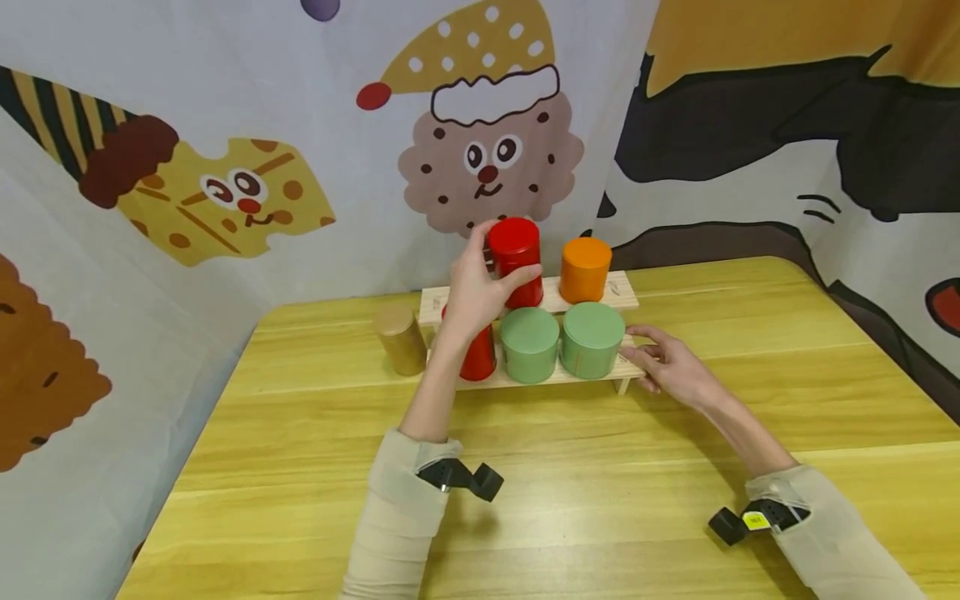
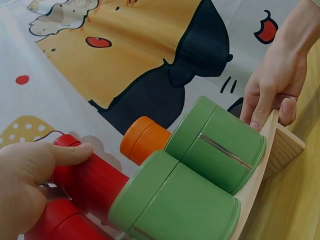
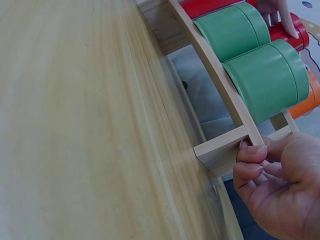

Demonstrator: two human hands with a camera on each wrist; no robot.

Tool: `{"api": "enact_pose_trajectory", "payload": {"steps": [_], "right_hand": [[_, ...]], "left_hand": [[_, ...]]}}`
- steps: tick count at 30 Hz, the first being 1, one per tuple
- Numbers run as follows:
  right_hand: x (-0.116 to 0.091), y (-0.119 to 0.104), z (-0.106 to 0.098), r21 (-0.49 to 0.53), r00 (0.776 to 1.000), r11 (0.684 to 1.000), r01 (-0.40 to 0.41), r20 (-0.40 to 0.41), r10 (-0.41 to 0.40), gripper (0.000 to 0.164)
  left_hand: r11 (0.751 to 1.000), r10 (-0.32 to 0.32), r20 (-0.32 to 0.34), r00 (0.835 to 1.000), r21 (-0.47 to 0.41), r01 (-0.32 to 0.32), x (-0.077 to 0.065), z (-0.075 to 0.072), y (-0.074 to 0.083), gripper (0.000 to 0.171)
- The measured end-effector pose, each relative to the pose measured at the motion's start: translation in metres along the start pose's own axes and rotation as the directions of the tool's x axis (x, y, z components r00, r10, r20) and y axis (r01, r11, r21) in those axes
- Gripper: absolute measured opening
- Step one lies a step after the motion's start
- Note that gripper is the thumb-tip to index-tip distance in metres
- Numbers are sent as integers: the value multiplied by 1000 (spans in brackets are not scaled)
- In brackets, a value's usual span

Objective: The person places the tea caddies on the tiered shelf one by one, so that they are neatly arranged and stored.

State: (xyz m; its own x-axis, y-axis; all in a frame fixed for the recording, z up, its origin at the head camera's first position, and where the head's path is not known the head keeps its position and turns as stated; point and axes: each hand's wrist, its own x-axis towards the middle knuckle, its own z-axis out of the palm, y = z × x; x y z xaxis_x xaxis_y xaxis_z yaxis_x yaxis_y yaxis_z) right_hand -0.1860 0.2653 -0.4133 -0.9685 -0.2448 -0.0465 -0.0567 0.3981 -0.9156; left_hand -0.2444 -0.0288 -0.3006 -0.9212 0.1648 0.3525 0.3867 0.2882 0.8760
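Note:
A two-tier wooden rack point(image 1: 621, 290) stands at the back of the table with canisters on both tiers. My left hand point(image 1: 476, 287) grips a tall red canister point(image 1: 516, 242) at the upper tier, thumb on its near side. Below it, partly behind the left wrist, a second red canister point(image 1: 478, 357) stands on the lower tier beside two green canisters point(image 1: 530, 346). At the rack's right end my right hand point(image 3: 280, 185) pinches the lower board's edge between thumb and fingers. An orange canister point(image 1: 586, 271) sits on the upper tier, right of the held one.
A gold-brown canister point(image 1: 401, 340) stands on the table point(image 1: 570, 483) against the rack's left end. Behind the table hangs a curtain point(image 1: 337, 100) printed with cartoon figures, close to the rack's back.

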Motion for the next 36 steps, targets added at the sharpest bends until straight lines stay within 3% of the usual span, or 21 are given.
{"api": "enact_pose_trajectory", "payload": {"steps": [14,20,28,32,36], "right_hand": [[0,1,1,1,1000,1000,-8,4,8,52],[0,1,0,-7,1000,1000,-14,1,14,53],[1,-1,0,-1,1000,1000,-13,2,13,53],[0,-1,0,0,1000,1000,-13,2,13,53],[0,0,0,1,1000,1000,-16,3,16,54]], "left_hand": [[993,6,57,998,120,-13,1,3,0,77],[986,-32,76,997,168,18,2,4,1,73],[954,-92,84,992,293,64,2,5,6,62],[957,-76,68,995,284,53,2,6,5,64],[977,-20,51,999,215,8,2,7,4,73]]}}
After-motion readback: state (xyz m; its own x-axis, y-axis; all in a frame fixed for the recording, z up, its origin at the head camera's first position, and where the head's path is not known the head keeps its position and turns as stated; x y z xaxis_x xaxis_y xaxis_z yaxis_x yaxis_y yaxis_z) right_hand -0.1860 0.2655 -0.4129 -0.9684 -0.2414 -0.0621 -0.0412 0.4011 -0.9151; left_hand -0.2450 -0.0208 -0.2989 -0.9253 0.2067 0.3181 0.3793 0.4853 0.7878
